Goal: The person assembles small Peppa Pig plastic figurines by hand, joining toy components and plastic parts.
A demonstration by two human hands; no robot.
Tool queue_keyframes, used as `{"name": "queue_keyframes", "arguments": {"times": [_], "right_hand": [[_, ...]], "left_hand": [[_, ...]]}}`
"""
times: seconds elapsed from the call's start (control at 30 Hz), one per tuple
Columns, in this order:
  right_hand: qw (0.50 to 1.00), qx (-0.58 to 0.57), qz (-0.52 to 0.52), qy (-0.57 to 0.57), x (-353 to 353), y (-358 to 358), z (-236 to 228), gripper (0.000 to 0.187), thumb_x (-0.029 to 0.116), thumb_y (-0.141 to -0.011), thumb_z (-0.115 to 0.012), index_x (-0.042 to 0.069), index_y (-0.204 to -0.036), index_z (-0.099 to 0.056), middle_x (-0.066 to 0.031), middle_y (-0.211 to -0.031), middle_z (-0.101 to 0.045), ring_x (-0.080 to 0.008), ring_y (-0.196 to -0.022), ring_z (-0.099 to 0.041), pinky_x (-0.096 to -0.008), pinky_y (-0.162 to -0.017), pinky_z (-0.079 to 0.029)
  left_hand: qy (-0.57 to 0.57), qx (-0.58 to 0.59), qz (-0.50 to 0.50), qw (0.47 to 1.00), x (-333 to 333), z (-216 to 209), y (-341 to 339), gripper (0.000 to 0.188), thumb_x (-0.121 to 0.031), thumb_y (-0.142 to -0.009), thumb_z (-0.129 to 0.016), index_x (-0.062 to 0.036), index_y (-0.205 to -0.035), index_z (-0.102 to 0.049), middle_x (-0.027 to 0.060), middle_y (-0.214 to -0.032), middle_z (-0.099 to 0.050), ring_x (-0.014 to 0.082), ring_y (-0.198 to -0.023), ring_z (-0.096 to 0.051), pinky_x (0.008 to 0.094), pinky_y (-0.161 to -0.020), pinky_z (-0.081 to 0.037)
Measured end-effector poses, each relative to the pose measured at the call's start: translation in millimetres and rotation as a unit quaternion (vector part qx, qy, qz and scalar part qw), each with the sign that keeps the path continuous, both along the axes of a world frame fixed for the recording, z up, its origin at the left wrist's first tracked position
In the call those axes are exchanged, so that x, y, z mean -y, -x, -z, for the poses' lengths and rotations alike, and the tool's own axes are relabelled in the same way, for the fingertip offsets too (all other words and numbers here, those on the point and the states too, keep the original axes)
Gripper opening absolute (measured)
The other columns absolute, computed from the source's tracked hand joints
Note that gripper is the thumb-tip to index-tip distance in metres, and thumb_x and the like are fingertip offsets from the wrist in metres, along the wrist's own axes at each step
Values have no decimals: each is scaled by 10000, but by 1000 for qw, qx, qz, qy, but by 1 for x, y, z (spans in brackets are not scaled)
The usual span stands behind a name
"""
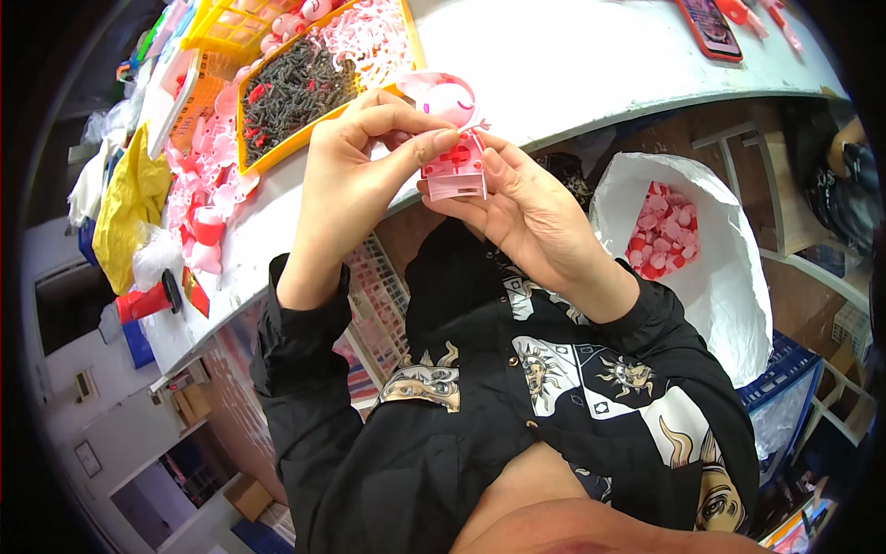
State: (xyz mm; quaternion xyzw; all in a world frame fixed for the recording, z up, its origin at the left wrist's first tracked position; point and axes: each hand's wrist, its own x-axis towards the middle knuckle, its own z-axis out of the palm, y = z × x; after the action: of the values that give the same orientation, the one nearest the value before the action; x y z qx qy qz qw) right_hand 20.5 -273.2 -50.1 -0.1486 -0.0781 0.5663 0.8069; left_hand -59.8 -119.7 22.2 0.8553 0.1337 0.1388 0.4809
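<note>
Pink casing (457, 173) between both hands (355, 171) (535, 208)

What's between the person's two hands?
An open pale-pink plastic casing with red pieces inside, held in the right hand, the left hand at its upper edge; shown in the head view.

Phone: a red-cased rectangular smartphone (711, 30) is laid screen-up on the white tabletop (591, 65).
Left end: a crumpled yellow plastic bag (134, 212) is seen near a red, black-rimmed cylindrical object (143, 304).
Wall: a small dark-framed picture (88, 459) is hung.
Crate: blue plastic (780, 369), partly hidden.
</note>
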Motion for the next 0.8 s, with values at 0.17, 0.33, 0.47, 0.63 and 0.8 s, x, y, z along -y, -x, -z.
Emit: {"name": "queue_keyframes", "arguments": {"times": [0.17,0.33,0.47,0.63,0.8], "right_hand": [[1000,0,6,14,0,-1,1,432,204,-990,-509,-14,-1335,-369,-124,-1232,-526,-220,-1146,-561,-413,-1007,-465],[1000,-4,-3,19,-3,0,1,428,205,-987,-513,-10,-1331,-377,-123,-1237,-525,-218,-1146,-560,-415,-1002,-468],[1000,-2,-3,17,-4,-1,2,424,203,-986,-516,-8,-1328,-382,-122,-1233,-531,-215,-1142,-562,-414,-999,-472],[1000,-5,-7,24,-4,-1,-1,405,209,-987,-515,-8,-1308,-397,-116,-1220,-542,-213,-1127,-571,-411,-991,-476],[1000,1,-4,30,-3,-2,1,377,204,-984,-524,-5,-1276,-409,-115,-1201,-544,-208,-1117,-574,-409,-985,-480]], "left_hand": [[66,-2,18,998,-7,3,-2,112,-22,-829,-700,36,-924,-702,52,-901,-621,112,-849,-594,240,-794,-460],[124,-5,7,992,-10,6,-2,117,-40,-830,-704,24,-928,-708,57,-916,-636,117,-875,-605,249,-814,-463],[87,-14,5,996,-13,6,-1,119,-46,-831,-705,22,-929,-710,56,-907,-635,117,-871,-604,247,-812,-463],[79,-49,3,996,-14,5,-2,128,-57,-824,-717,23,-924,-711,53,-898,-633,112,-861,-602,245,-802,-467],[127,-75,-11,989,-11,-1,-6,110,-58,-820,-723,30,-880,-696,64,-879,-659,108,-833,-619,238,-784,-479]]}}
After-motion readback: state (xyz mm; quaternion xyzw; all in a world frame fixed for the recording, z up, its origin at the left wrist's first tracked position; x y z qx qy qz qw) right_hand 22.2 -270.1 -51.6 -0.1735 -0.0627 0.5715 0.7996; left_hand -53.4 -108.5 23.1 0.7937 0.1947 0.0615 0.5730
